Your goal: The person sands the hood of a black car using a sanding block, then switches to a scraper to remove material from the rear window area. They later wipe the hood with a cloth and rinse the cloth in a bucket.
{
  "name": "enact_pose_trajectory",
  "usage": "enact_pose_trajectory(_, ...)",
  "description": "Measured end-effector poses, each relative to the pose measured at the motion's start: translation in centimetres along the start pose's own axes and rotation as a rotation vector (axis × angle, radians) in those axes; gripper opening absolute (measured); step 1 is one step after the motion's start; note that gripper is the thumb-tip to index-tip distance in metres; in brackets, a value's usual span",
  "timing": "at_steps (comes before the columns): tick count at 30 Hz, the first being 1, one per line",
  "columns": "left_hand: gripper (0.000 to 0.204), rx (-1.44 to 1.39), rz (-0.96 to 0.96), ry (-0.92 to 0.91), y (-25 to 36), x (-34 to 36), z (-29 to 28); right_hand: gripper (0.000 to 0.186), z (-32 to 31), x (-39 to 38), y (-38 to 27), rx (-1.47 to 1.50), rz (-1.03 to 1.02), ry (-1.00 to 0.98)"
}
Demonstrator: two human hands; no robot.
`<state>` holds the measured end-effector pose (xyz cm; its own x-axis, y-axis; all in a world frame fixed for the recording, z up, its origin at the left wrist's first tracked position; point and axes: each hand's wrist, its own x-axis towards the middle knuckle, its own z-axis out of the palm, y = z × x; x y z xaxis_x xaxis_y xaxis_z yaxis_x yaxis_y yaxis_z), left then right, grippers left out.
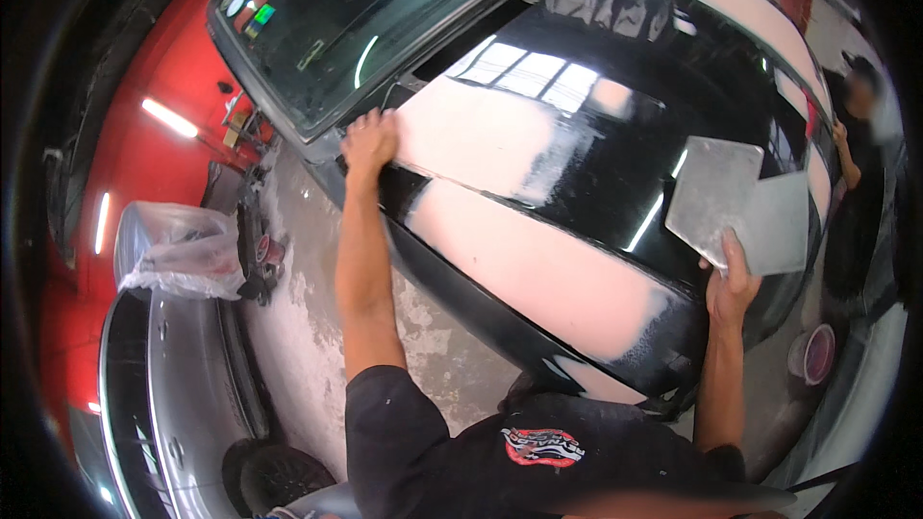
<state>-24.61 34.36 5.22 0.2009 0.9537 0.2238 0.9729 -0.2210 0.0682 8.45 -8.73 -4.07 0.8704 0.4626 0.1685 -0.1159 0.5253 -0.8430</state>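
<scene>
A black car hood (538, 58) with pale pink filler or primer patches (481, 130) lies in front of me. My left hand (370, 141) rests at the hood's rear left corner, by the base of the windshield. Its fingers are spread a little over the edge, and I see nothing held in them. My right hand (733, 279) grips two thin, stiff-looking grey sheets (716, 194), overlapping and fanned apart, above the front of the hood. Their exact kind cannot be told. Below the hood edge, the black fender (529, 264) carries another long pink patch.
Another person (856, 173) in dark clothes stands at the car's far front, a hand near the hood. A bucket (817, 354) sits on the floor at right. On the left are a silver car (197, 365), clear plastic sheeting (183, 250) and a red wall (144, 135).
</scene>
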Motion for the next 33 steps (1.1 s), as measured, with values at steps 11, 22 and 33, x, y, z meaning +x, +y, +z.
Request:
enact_pose_trajectory(11,0.045,-0.679,1.590,-0.637,20.8,-25.1,-0.8,0.028,-0.9,0.6,-0.7,0.183,0.027,0.104)
enact_pose_trajectory(22,0.076,0.031,0.175,0.057,8.3,-2.8,0.4,0.027,-1.4,1.2,-0.2,0.040,-0.082,0.126)
enact_pose_trajectory(33,0.078,-0.240,1.061,-0.001,23.5,-16.6,2.5,0.030,-2.1,1.5,0.1,0.048,-0.081,0.156)
